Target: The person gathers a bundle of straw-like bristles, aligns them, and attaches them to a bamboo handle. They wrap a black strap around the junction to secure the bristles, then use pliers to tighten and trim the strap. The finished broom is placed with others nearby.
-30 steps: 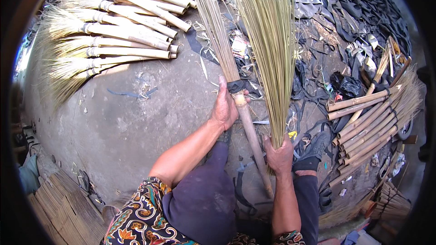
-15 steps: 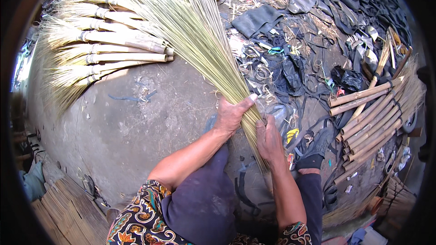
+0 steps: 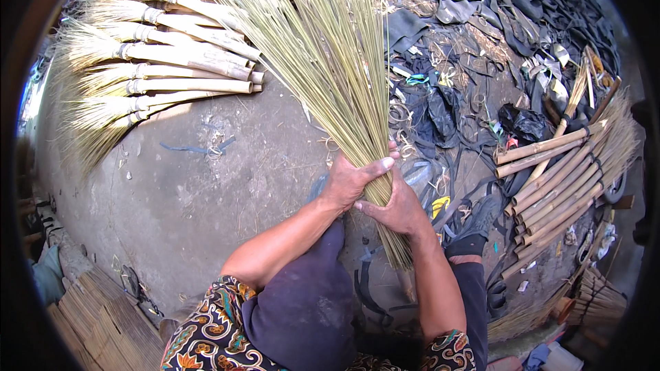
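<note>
A thick bundle of thin greenish-yellow broom bristles fans out away from me toward the far edge of the view. My left hand is closed around its narrow part, thumb laid across the front. Just below, my right hand grips the same bundle from the right, its thumb pointing left. The gathered lower ends of the bristles hang past my right hand, beside my right forearm. A short stick shows partly under those ends.
Finished brooms with bamboo handles lie in a row at the far left. More bamboo-handled brooms are stacked at the right. Black rubber strips pile up at the far right. Flat wooden slats lie at the near left.
The bundle has swung more upright and its far end spreads wider. My right hand has shifted its hold, its thumb now across the bundle close to my left hand.
</note>
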A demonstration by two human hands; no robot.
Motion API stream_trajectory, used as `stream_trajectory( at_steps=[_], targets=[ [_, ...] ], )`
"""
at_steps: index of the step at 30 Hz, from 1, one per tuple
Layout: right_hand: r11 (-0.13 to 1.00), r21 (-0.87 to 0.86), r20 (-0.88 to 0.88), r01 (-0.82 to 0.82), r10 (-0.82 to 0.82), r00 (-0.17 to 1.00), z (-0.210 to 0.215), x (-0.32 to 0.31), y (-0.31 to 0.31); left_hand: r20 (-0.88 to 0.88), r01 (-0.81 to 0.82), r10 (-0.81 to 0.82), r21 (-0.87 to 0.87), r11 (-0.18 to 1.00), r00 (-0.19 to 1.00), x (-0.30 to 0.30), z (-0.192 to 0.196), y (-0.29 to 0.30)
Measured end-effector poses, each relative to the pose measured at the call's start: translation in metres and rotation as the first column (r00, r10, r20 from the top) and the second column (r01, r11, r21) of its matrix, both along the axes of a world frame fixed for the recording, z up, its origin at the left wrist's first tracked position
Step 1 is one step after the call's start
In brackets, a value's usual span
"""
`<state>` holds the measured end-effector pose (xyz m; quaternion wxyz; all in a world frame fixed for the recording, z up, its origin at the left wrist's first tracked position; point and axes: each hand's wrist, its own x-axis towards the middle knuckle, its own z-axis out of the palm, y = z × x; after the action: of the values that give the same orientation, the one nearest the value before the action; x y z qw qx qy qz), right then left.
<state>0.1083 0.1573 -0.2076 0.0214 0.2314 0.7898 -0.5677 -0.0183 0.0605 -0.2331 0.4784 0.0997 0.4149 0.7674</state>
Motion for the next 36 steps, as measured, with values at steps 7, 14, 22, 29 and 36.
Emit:
stream_trajectory(
  at_steps=[7, 14, 22, 29, 36],
  targets=[
    [0.967, -0.246, -0.025, -0.064, 0.059, 0.998, -0.01, -0.011, 0.011, -0.14, 0.073, -0.08, -0.058, 0.996, 0.987, -0.011, -0.004, -0.01],
    [0.937, -0.348, 0.056, -0.023, 0.045, 0.997, -0.007, -0.015, 0.007, -0.158, 0.159, -0.176, -0.112, 0.981, 0.972, -0.023, -0.012, -0.017],
    [0.933, -0.351, 0.111, -0.083, 0.129, 0.985, -0.013, -0.025, 0.007, -0.009, 0.025, -0.024, 0.047, 0.999, 1.0, -0.013, -0.017, -0.015],
    [0.993, 0.071, 0.144, 0.095, -0.104, 0.984, -0.031, -0.028, -0.023, -0.146, -0.147, 0.104, -0.326, 0.934, 0.984, -0.007, -0.031, -0.006],
    [0.965, -0.257, 0.08, 0.053, -0.033, 0.996, -0.035, -0.013, 0.003, -0.135, -0.078, 0.065, -0.096, 0.992, 0.989, 0.0, -0.024, -0.004]
  ],
)
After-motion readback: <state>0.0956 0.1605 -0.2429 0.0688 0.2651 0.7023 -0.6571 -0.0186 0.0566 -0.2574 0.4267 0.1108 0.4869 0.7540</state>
